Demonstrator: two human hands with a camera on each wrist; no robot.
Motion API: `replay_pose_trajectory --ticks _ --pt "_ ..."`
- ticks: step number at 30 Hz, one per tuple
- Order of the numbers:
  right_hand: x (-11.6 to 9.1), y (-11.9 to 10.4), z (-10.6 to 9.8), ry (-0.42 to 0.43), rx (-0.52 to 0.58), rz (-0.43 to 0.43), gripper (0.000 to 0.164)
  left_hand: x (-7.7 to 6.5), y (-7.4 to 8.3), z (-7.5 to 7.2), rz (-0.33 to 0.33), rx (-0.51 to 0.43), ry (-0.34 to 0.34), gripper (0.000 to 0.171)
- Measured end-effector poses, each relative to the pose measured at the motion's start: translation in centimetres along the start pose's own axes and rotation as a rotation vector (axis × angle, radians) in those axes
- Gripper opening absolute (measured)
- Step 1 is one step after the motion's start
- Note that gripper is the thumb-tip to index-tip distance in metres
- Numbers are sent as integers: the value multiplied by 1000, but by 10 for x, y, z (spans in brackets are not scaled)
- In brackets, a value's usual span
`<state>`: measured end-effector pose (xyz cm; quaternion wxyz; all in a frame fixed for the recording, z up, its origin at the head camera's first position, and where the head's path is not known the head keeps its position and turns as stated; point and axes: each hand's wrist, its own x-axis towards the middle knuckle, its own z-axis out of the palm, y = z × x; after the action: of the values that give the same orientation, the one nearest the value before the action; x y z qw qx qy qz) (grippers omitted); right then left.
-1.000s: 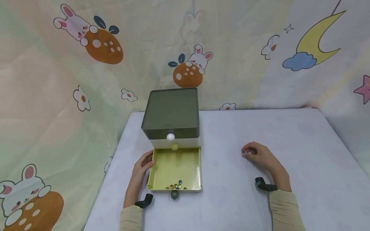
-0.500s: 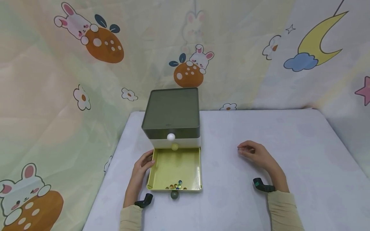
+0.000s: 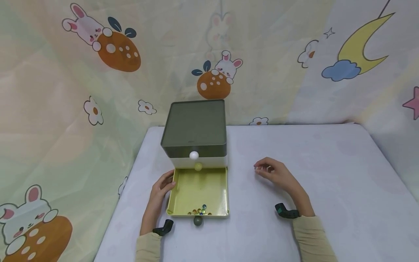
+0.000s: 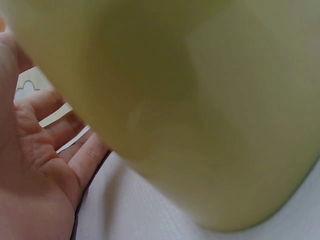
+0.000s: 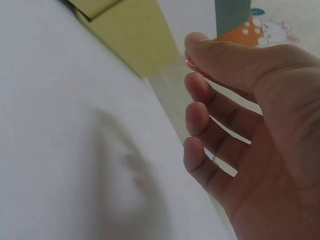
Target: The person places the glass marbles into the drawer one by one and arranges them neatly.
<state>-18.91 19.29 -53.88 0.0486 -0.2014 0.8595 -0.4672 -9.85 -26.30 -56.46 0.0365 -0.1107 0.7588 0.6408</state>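
In the head view my right hand (image 3: 273,173) is over the table, to the right of the drawer. Its thumb and index finger pinch a small glassy marble (image 5: 190,61), mostly covered by the fingertips; a reddish-orange glint shows. The other fingers curve loosely below it in the right wrist view. My left hand (image 3: 161,187) rests against the left side of the pulled-out yellow-green drawer (image 3: 199,185), fingers fairly straight, thumb at the rim. Several coloured marbles (image 3: 203,211) lie inside along the drawer's front wall. In the left wrist view the drawer wall hides the fingertips.
The drawer belongs to a small cabinet (image 3: 194,123) with a dark green top. A white knob (image 3: 194,155) and a yellow knob (image 3: 198,166) sit on its front; a dark knob (image 3: 198,221) is on the drawer. A printed cloth (image 3: 262,72) hangs behind the white-covered table (image 3: 248,233).
My right hand has moved left towards the drawer, still pinching the marble. The left hand, drawer and marbles inside have stayed put.
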Motion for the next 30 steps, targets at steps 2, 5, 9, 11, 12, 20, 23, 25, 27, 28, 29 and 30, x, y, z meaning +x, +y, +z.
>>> replay_pose_trajectory --ticks 2,5,9,11,12,20,23,25,27,28,29,30 --pt "2 -4 6 5 17 -33 19 0 1 1 1 0 0 51" --pt "5 -10 15 21 50 -96 19 0 1 2 -1 1 3 50" --pt "8 -14 27 58 97 -194 18 1 2 1 0 0 0 50" --pt "9 -16 32 75 106 -237 18 2 2 1 -3 -6 3 50" --pt "9 -18 35 82 110 -254 19 2 2 1 -3 -7 4 50" --pt "16 -34 55 68 161 -374 18 2 -1 0 9 -4 0 50" --pt "18 -43 62 49 152 -415 18 2 -1 0 10 -6 1 49" --pt "19 -50 66 42 138 -430 19 2 -1 0 11 -4 3 49" --pt "20 -56 70 36 125 -450 17 2 -2 0 14 -4 4 49" --pt "20 -60 72 32 117 -452 17 2 -2 1 17 -3 5 49" --pt "21 -62 74 31 110 -461 16 3 -1 1 18 -2 5 49" --pt "22 -64 76 31 103 -471 16 2 -1 1 19 -1 6 49"
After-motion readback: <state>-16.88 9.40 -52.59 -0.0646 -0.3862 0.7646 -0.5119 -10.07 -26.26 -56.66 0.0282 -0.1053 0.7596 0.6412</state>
